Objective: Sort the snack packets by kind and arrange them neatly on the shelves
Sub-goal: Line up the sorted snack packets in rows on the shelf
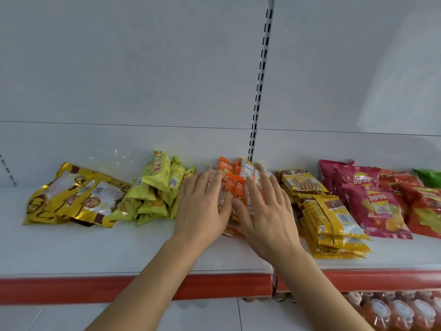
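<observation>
**Both hands flat on orange stack, mid-shelf**

Shelf (pixel 71 249) white, red front edge. Packets already grouped by kind along it.

Far left: gold bags (pixel 74 197), large, lying flat and overlapped, slightly askew. Next right: lime packets (pixel 155 189), heaped, some leaning on the back panel, a few tipped forward. Untidy pile, just beside the left hand.

Centre: orange packets (pixel 235 185), slim sticks, stacked directly under both hands. Long axis running front to back, toward the back panel; far ends fan out a little near the slotted upright (pixel 259 91).

Left hand (pixel 202 211) laid on the stack's left side, fingers straight and spread, pressing down, gripping nothing. Right hand (pixel 265 211) the same on the right side, fingers extended over the packets, thumb tips of both nearly meeting at the middle. Neither hand nearer: stack lies dead ahead between them, equal reach.

Right of the hands: yellow packets (pixel 331 218), neat stack in two rows, touching or nearly touching the right hand's outer edge. Further right: magenta crisps (pixel 374 206), then red crisps (pixel 424 206), a green bag (pixel 429 177) at the frame edge.

Below the shelf, right: bottles (pixel 401 311), capped.

Judgement: squaring-up of the orange stack in hand; sorting looks largely done. Next likely an inward squeeze from both sides, along the short axis, to align the fanned far ends.
</observation>
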The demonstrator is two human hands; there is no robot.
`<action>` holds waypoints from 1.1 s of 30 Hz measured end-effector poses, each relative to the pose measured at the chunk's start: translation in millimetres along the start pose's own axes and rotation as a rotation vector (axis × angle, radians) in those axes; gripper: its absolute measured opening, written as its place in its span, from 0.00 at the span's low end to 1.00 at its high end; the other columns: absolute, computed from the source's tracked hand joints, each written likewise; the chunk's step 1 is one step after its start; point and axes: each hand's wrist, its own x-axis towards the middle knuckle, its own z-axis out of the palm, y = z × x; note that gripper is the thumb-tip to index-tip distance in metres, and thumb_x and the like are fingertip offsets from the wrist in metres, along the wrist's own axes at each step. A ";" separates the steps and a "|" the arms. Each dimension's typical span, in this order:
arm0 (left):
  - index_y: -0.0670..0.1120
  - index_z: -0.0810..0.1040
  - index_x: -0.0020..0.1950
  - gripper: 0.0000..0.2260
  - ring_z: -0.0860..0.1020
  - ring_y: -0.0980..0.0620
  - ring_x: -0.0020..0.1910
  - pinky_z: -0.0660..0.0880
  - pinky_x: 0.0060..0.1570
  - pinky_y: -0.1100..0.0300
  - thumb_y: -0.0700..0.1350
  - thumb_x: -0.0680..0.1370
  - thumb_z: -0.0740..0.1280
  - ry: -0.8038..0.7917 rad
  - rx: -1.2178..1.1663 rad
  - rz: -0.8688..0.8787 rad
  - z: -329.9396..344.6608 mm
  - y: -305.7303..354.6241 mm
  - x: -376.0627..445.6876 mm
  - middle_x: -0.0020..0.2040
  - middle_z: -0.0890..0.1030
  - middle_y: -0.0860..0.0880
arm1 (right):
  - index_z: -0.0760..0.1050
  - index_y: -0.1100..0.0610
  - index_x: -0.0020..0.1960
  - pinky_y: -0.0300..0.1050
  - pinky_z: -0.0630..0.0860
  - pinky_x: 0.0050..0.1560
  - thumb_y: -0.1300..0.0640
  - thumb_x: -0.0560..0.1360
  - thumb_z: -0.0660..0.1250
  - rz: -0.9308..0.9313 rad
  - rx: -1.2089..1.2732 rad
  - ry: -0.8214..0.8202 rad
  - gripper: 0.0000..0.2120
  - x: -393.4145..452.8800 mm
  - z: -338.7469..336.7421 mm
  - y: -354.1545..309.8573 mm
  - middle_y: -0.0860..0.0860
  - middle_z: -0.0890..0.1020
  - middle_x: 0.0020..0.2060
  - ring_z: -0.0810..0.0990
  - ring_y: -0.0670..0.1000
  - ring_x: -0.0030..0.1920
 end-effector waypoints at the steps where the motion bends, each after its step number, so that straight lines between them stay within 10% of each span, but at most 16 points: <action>1: 0.40 0.75 0.73 0.27 0.74 0.36 0.70 0.71 0.69 0.37 0.56 0.81 0.58 0.018 0.015 0.004 -5.7 -4.2 -2.3 0.69 0.78 0.41 | 0.56 0.49 0.81 0.58 0.53 0.79 0.33 0.81 0.41 -0.007 -0.004 0.013 0.34 1.1 1.3 -6.4 0.55 0.55 0.81 0.48 0.56 0.81; 23: 0.42 0.79 0.67 0.25 0.79 0.38 0.62 0.76 0.62 0.37 0.56 0.79 0.58 0.039 0.171 -0.205 -172.5 -273.5 -128.2 0.64 0.82 0.43 | 0.70 0.56 0.73 0.61 0.66 0.72 0.38 0.79 0.54 -0.150 -0.012 -0.009 0.30 -25.6 81.8 -314.5 0.59 0.71 0.73 0.64 0.63 0.76; 33: 0.42 0.80 0.65 0.22 0.81 0.41 0.57 0.80 0.58 0.42 0.54 0.78 0.61 -0.057 0.096 -0.190 -167.5 -314.5 -121.6 0.58 0.83 0.45 | 0.71 0.57 0.73 0.60 0.65 0.72 0.40 0.77 0.57 -0.118 -0.094 -0.033 0.30 -3.7 114.3 -343.7 0.59 0.74 0.71 0.66 0.63 0.75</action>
